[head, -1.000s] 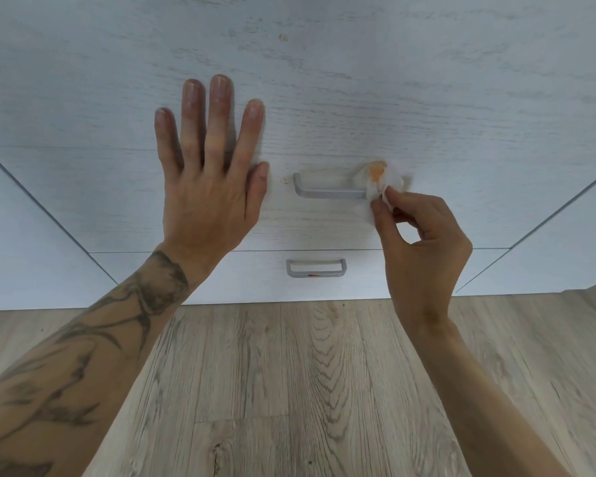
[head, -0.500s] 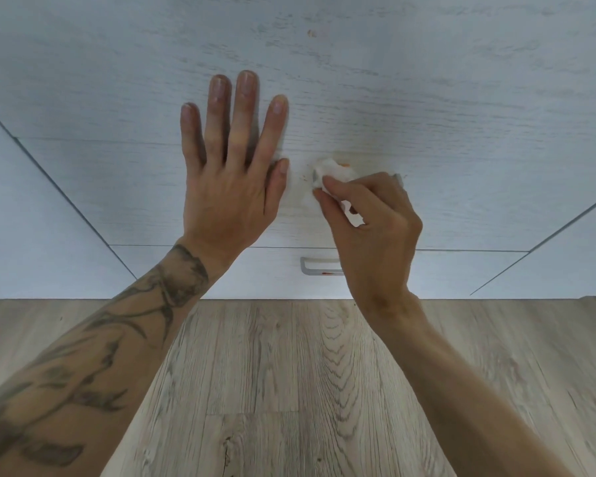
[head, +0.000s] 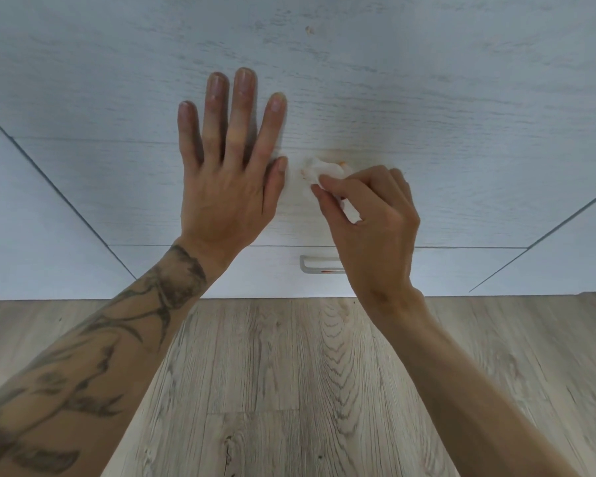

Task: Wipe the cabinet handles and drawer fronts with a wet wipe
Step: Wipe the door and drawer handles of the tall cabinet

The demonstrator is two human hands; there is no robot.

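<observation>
My left hand [head: 227,180] lies flat with spread fingers against the pale wood-grain middle drawer front [head: 479,187]. Just to its right, my right hand [head: 372,222] pinches a crumpled white wet wipe [head: 324,172] that carries orange stains and presses it on the drawer where its handle sits; the handle itself is hidden behind the wipe and fingers. Below, the bottom drawer front [head: 255,273] shows the left part of a grey metal handle [head: 315,265] with a small red spot on it; my right wrist covers the rest.
A small brown speck [head: 309,29] marks the upper drawer front. Adjoining cabinet fronts [head: 21,235] flank the drawers on both sides. Light wood-pattern floor [head: 289,390] spreads below the cabinet base.
My right hand with the wipe slid left along the middle drawer's handle, from its right end to its left end. My left hand stayed flat on the drawer front.
</observation>
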